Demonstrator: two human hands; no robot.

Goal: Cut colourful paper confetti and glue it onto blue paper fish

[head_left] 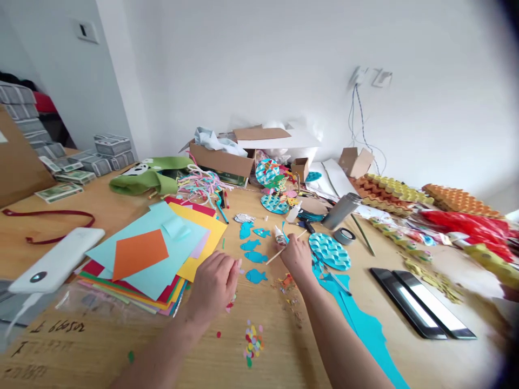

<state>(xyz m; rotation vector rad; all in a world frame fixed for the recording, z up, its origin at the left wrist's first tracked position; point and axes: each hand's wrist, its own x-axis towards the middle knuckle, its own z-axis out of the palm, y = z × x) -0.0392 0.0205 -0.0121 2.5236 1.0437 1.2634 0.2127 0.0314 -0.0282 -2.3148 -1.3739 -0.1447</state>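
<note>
My right hand (297, 255) is closed around a thin wooden stick (279, 252) and a small glue bottle (279, 236), held over the wooden table (121, 346). My left hand (214, 285) is curled, fingertips pinched together near several blue paper fish (256, 276); what it pinches is too small to make out. More blue fish (245, 230) lie between the hands. A small heap of coloured paper dots (253, 341) lies in front of me.
A stack of coloured paper sheets (154, 254) lies left, with a white power bank (57, 262) beside it. A blue scale-pattern disc (330, 251), tape roll (344, 235), metal bottle (341, 210), cardboard boxes (221, 159), egg trays (389, 189) and two black frames (421, 309) crowd the right and back.
</note>
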